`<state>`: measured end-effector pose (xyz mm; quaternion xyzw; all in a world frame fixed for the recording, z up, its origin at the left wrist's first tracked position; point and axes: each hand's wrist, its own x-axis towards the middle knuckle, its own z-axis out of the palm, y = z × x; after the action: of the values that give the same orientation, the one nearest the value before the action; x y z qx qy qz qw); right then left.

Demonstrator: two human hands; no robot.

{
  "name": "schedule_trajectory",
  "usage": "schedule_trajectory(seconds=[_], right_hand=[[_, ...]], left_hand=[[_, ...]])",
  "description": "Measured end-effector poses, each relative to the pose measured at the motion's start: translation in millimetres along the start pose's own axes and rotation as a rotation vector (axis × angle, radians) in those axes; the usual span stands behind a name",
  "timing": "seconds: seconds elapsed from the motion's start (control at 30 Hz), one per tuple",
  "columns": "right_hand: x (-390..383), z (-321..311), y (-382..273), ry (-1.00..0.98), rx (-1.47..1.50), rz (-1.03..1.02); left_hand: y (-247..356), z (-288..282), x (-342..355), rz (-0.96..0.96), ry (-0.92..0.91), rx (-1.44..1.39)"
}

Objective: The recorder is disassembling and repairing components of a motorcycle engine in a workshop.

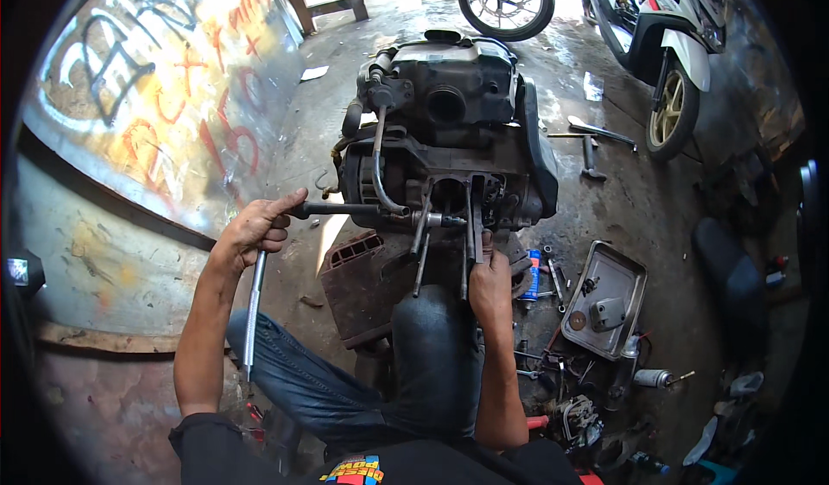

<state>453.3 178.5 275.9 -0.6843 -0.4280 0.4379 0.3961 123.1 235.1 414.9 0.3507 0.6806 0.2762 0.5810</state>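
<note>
My left hand (pixel 259 230) is wrapped around a socket wrench (pixel 253 321), where its silver handle hangs down and a long black shaft (pixel 341 209) runs right. The shaft leads to a silver socket (pixel 427 220) in front of the scooter engine (pixel 406 152). Low on the engine's front, my right hand (pixel 490 282) grips a flat metal bar (pixel 477 226) standing against the opening. Its lower part is hidden in the fingers. Long studs (pixel 421 256) stick out of the engine toward me, beside the socket and bar. A curved metal pipe (pixel 378 157) passes above the shaft.
A dark finned box-shaped part (pixel 354 282) sits below the engine. Right of my knee lie a blue spray can (pixel 534 273), a metal tray (pixel 617 286) with parts, and scattered tools. A hammer (pixel 591 161) rests farther off, near a parked white scooter (pixel 686 57). A painted panel (pixel 173 96) leans left.
</note>
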Motion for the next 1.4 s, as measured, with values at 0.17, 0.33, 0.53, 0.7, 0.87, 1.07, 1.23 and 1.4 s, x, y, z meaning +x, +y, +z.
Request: schedule_trajectory(seconds=[0.17,0.33,0.53,0.7,0.87,1.07,1.23,1.4], right_hand=[[-4,-7,-14,-0.022,0.024,-0.018],[-7,-11,-22,-0.031,0.015,-0.001],[-8,-13,-25,-0.069,0.048,0.032],[-10,-11,-23,-0.035,0.081,-0.006],[-7,-6,-15,-0.015,0.063,-0.039],[-8,-4,-15,0.011,0.055,-0.078],[-12,-5,-21,0.025,0.034,-0.049],[-9,-3,-19,0.031,0.022,-0.030]], left_hand=[[9,7,-3,-0.063,-0.046,0.039],[22,8,-12,-0.077,0.057,0.076],[25,8,-2,-0.189,0.008,0.121],[26,0,15,-0.416,-0.135,0.045],[54,8,23,-0.516,-0.186,0.222],[53,30,8,-0.234,0.113,0.669],[33,26,8,-0.097,0.195,0.662],[6,34,16,-0.194,0.324,0.689]])
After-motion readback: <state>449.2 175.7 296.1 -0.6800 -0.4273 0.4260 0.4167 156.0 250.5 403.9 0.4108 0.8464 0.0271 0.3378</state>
